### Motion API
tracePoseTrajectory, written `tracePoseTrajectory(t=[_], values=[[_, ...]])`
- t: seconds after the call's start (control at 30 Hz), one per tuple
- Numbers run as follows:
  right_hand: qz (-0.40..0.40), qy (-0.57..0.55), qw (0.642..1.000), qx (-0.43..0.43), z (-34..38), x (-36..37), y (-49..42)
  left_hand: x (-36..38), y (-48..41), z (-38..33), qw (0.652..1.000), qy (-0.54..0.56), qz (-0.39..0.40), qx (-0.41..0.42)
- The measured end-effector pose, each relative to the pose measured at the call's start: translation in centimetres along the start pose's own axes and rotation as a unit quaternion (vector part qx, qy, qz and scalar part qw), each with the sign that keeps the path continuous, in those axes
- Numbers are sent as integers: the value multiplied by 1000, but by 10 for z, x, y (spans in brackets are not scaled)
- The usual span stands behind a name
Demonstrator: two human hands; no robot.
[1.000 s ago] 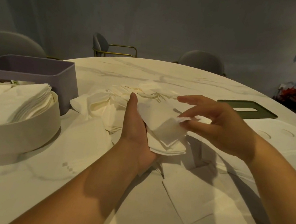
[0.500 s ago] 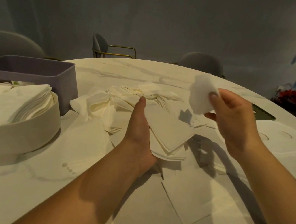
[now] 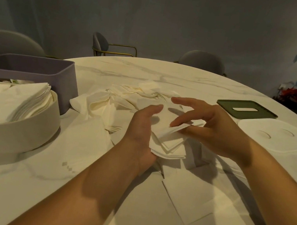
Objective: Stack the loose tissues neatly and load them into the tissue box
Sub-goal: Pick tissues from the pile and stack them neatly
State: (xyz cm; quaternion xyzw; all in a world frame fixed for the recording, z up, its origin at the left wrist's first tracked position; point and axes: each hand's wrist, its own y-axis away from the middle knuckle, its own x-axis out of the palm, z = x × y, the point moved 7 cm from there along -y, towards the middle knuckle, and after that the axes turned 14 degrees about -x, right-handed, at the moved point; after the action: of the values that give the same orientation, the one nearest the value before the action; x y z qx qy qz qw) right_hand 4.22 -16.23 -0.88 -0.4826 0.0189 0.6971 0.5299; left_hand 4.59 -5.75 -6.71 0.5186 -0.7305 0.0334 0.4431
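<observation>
L hand [image 3: 141, 130] is standing on edge, palm facing R, thumb up, cradling the tissue stack [image 3: 168, 144]. R hand [image 3: 216, 130] is hovering palm-down opposite, index stretching out, other fingers [image 3: 181, 120] & thumb pinching the stack's top sheets. Both forearms are reaching in, bare.

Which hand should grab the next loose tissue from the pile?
Right. The left hand holds the stack; the right hand only lays a tissue on it, near the loose tissues.
</observation>
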Motion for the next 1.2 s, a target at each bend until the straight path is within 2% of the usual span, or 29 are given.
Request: tracePoseTrajectory(t=[0.1,0.2,0.3,0.37,0.43,0.57,0.83,0.93,1.07,1.13,1.2], values=[[-6,-51,998,31,-4,-12,3,-5,-3,1,1000,-11,-15,-8],[-24,26,994,108,-21,-39,12,-11,-6,2,999,-11,-38,-21],[67,109,963,238,-48,-48,31,-16,-11,5,997,-29,-55,-35],[150,109,933,309,-60,-45,44,-19,-12,5,996,-38,-69,-38],[219,109,907,342,-61,-40,53,-17,-10,5,995,-47,-75,-36],[256,122,891,355,-60,-33,54,-15,-9,4,994,-61,-90,-24],[218,95,907,347,-56,-28,51,-15,-6,2,993,-66,-100,-1],[155,70,920,353,-60,-34,48,-17,-8,1,994,-62,-94,-3],[4,19,918,396,-72,-49,50,-17,-8,1,994,-66,-92,-8],[-110,-56,900,418,-75,-57,54,-16,-8,2,994,-66,-91,-10],[-206,-154,862,436,-79,-61,58,-16,-8,1,993,-67,-96,-8]])
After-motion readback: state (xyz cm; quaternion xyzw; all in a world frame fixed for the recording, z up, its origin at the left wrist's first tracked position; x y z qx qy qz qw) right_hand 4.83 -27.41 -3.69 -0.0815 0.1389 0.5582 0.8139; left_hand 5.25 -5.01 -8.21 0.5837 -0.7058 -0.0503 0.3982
